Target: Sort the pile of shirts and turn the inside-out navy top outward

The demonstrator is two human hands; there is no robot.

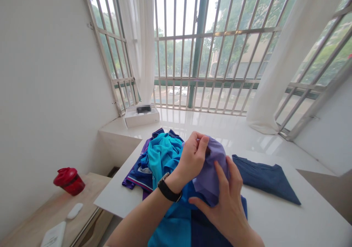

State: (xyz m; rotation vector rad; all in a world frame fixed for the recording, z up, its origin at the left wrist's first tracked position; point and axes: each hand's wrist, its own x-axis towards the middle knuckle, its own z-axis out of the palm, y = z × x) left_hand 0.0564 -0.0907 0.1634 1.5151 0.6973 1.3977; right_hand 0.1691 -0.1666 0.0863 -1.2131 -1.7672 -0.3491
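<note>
Purple cloth (210, 175); long axis roughly upright

the left hand (192, 155) hides part of the lilac cloth (207, 181). far left of the cloth, the lower edge cuts off a white slab (54, 234); beyond the cloth, leftward, a dark item (143, 109) is pixelated.

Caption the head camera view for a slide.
Left hand gripping lavender fabric, right hand spread against it, over heaped turquoise and blue clothes beside a folded dark-blue garment.
</note>
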